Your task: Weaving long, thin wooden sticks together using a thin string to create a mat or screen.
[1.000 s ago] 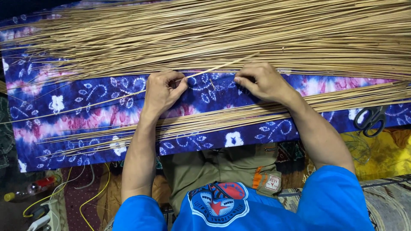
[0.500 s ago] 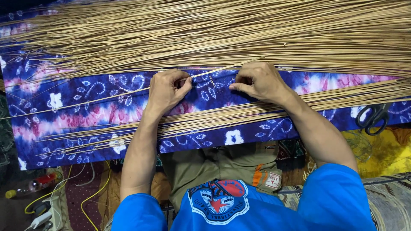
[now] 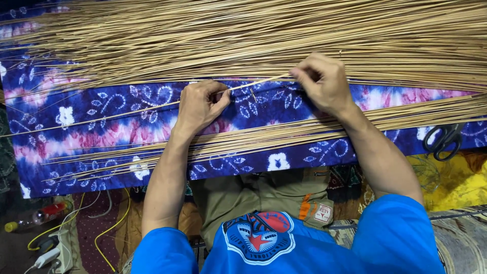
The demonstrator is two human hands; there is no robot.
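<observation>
Tan, thin palm-leaf stick lies slanted across the blue-and-pink batik cloth, pinched by left hand and right hand. Behind spreads a big stick heap; black scissors lie right.

1. A thin tan stick, long and straight, lies slightly slanted across the blue patterned cloth, pinched at both ends.
2. A thick heap of like sticks covers the cloth's far edge.
3. A narrower bundle runs along its near edge.
</observation>
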